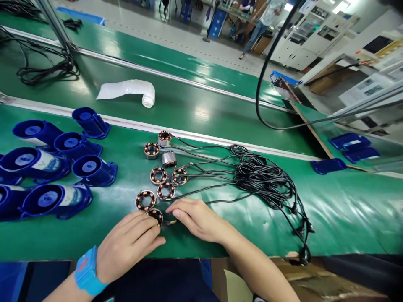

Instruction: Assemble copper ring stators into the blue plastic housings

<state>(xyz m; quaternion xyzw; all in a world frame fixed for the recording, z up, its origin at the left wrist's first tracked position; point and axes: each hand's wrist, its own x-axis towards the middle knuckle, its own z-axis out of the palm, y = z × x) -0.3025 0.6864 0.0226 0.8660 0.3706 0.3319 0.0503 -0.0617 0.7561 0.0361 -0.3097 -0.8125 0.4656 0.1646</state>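
Far left: blue plastic housings (63, 167) lie on their sides in a cluster on the green mat (346, 209), well apart from your hands. Leave them there.

Your left hand (129, 245), blue wristband (86, 272) on the wrist, is curled narrow around the nearest motor stator (156, 215), fingertips on its rim. The stator sits on the mat at the near edge, between both hands. Grip the steel ring, not the copper windings.

Just beyond it: another stator (145, 200) almost touching the held one, then the rest of the stator group (163, 167) further up. Keep the held part clear of that neighbour so leads don't cross.

Your right hand (197, 218) lies flat and narrow, fingertips against the held stator where its lead exits. I can't tell if it's pinching the wire. Support the lead close to the winding and don't tug.

Right: the black cable bundle (267, 180) is tangled, and plugs (304, 253) hang off the mat's edge. Pull slack gently, or the whole knot will likely drag.
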